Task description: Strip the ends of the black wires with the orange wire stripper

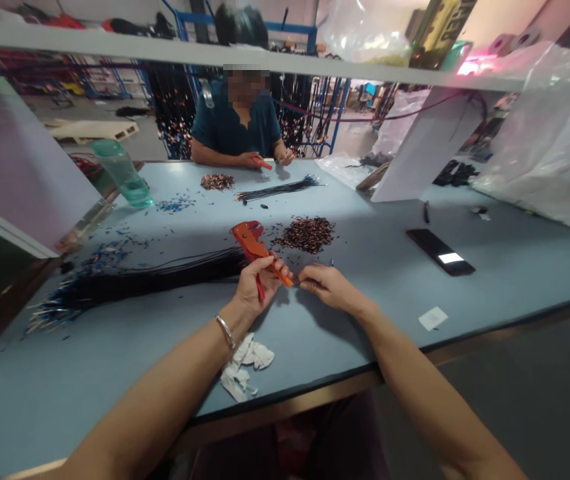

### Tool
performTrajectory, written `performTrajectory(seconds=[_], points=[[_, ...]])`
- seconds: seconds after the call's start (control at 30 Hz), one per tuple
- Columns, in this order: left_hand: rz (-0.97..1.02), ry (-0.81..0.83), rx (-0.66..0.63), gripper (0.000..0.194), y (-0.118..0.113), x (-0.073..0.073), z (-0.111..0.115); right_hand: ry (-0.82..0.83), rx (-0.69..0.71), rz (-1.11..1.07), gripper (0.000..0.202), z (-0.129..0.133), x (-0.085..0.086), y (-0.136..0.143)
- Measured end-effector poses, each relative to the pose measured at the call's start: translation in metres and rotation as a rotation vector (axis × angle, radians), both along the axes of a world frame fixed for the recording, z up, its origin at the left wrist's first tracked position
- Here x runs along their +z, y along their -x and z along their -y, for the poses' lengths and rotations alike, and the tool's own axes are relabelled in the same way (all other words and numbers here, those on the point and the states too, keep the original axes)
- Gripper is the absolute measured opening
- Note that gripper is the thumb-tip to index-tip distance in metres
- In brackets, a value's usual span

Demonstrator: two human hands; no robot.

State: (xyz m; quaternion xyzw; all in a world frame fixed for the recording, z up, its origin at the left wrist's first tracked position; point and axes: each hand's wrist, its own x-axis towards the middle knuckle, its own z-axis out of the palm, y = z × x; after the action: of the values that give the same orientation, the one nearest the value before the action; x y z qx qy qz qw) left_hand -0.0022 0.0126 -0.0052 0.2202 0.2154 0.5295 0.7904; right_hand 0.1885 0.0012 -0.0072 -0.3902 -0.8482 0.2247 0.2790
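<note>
A red and orange hand tool (pixel 253 244) is gripped in my left hand (pixel 259 283), its head pointing up and away. Close to the tool's handle end, my right hand (pixel 327 285) is closed in a pinch; what lies between its fingertips is too small to make out. A long bundle of black wires (pixel 149 283) with blue and white ends stretches across the table to the left of my left hand. Just beyond my hands sits a pile of small copper-coloured and dark pieces (pixel 309 234).
A person (pixel 237 127) sits opposite with a red tool, near a smaller wire bundle (pixel 279 189) and copper pile (pixel 217 181). A green bottle (pixel 122 173) stands left. A phone (pixel 439 252) lies right, crumpled tissue (pixel 245 363) in front. A shelf (pixel 165 55) spans overhead.
</note>
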Motion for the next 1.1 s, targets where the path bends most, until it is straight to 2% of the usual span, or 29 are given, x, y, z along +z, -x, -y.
performTrajectory(seconds=[0.17, 0.3, 0.5, 0.77, 0.9, 1.1], points=[[0.016, -0.026, 0.02, 0.005, 0.001, -0.002, -0.001, -0.181, -0.24, -0.075, 0.015, -0.009, -0.013, -0.009], [0.0, -0.027, 0.008, 0.005, 0.0, -0.002, -0.002, -0.265, -0.407, 0.052, 0.018, -0.014, -0.024, -0.015], [-0.064, -0.064, -0.038, 0.006, -0.004, -0.002, -0.004, -0.272, -0.517, 0.242, 0.021, -0.019, -0.032, -0.012], [-0.153, -0.156, -0.011, 0.007, -0.009, -0.004, -0.003, -0.25, -0.572, 0.43, 0.029, -0.013, -0.025, -0.008], [-0.233, -0.126, -0.049, 0.009, -0.012, -0.001, 0.002, -0.238, -0.612, 0.483, 0.032, -0.009, -0.022, -0.005], [-0.202, -0.132, -0.029, 0.005, -0.011, -0.003, 0.003, -0.221, -0.648, 0.518, 0.032, -0.006, -0.019, -0.003]])
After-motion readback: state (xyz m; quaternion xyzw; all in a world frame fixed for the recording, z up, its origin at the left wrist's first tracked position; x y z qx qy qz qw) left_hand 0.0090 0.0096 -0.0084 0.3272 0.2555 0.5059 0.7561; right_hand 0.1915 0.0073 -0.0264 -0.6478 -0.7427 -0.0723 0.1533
